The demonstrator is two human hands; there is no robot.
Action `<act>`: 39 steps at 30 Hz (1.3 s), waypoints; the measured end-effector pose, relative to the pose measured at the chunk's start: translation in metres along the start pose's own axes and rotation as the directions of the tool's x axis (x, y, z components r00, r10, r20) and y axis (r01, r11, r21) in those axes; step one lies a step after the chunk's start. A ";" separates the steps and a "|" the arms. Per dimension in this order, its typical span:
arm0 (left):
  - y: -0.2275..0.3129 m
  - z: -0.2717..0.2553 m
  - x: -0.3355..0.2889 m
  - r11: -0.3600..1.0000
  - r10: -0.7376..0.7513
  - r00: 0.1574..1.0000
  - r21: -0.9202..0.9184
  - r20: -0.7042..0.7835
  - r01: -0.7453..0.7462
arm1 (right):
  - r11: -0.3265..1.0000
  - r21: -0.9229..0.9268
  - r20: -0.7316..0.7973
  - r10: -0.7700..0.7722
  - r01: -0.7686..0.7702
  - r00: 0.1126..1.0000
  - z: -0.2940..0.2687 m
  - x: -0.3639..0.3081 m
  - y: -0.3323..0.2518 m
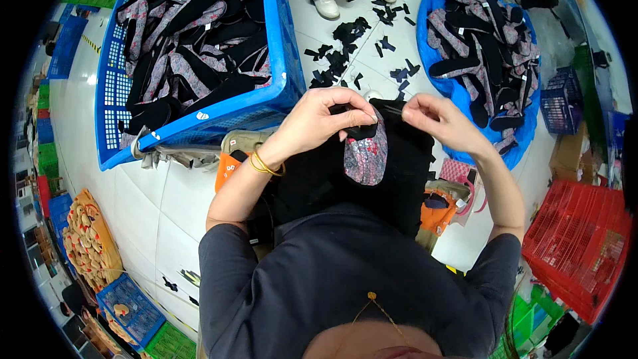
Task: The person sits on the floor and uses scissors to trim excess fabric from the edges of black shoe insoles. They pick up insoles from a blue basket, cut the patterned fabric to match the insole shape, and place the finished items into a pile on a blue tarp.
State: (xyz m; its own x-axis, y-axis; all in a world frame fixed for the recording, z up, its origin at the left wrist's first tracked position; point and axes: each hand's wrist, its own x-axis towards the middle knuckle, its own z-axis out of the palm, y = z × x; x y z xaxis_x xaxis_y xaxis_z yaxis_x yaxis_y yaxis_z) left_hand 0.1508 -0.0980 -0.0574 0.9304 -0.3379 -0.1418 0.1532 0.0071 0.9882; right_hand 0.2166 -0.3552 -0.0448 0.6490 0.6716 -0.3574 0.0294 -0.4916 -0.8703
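In front of my lap I hold a cloth slipper (367,157), grey with a pink and red pattern and partly black. My left hand (325,119) is closed on its black end, thumb and fingers pinched together. To the right, my right hand (440,121) pinches a narrow black strip (387,107) that stretches toward the slipper. Whether strip and slipper are joined I cannot tell, because the fingers hide that spot. Black cloth (312,183) covers my lap beneath both hands.
A blue crate (282,46) heaped with similar slippers stands at the far left. More lie on a blue sack (425,33) at the far right. Black scraps (339,53) litter the floor near another person's shoes (325,4). Red crates (578,246) stand at the right.
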 end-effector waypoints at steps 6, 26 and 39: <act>0.022 -0.020 -0.003 0.942 0.202 0.962 0.231 0.184 -0.242 | 0.967 -0.190 -0.039 -0.178 0.167 0.983 0.025 -0.021 -0.006; 0.060 -0.009 0.032 0.835 0.205 0.864 0.379 0.459 -0.399 | 0.877 -0.312 -0.159 -0.427 0.365 0.890 0.051 -0.006 -0.014; 0.011 -0.033 0.017 0.637 0.371 0.910 0.663 0.183 -0.393 | 0.909 0.395 -0.363 0.018 0.136 0.932 0.038 -0.028 0.050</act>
State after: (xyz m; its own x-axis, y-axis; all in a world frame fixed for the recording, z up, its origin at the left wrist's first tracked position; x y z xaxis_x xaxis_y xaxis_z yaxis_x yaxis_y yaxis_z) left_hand 0.1790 -0.0729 -0.0509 0.8430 -0.4772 0.2484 -0.4889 -0.4866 0.7240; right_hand 0.1707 -0.3776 -0.0914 0.8812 0.4154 -0.2256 -0.1849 -0.1364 -0.9732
